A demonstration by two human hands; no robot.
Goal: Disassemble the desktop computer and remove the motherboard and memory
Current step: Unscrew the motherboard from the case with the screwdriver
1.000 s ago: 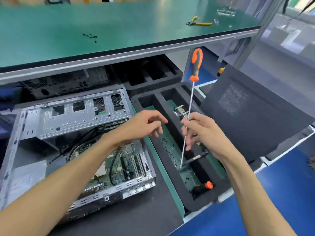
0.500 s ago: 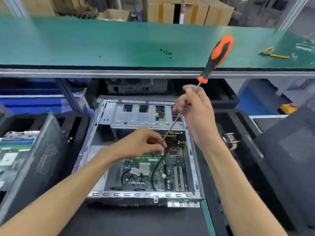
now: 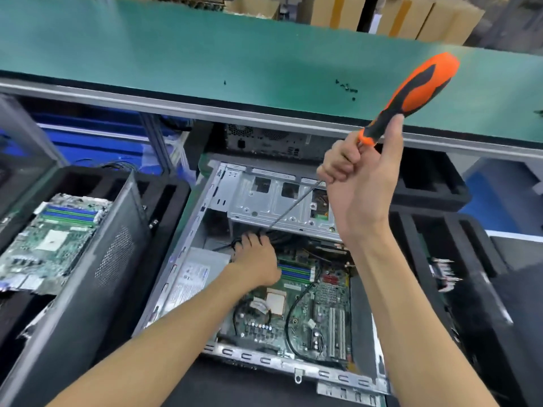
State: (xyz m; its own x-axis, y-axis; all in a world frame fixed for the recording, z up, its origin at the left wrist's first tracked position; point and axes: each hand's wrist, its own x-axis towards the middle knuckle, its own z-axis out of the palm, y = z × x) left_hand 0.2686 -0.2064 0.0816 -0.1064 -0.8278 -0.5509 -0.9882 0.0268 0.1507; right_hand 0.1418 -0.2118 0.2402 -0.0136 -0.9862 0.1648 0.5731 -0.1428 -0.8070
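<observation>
A removed circuit board [image 3: 47,242] lies in a foam tray at the left. My left hand [image 3: 254,259] reaches into the open computer case [image 3: 188,259] under the green table's [image 3: 205,48] near edge, touching black cables [image 3: 273,235]; I cannot tell its fingers' state. The motherboard [image 3: 305,315] sits inside, memory [image 3: 295,273] seated. My right hand [image 3: 360,183] grips the screwdriver [image 3: 411,95], fingers clamped.
</observation>
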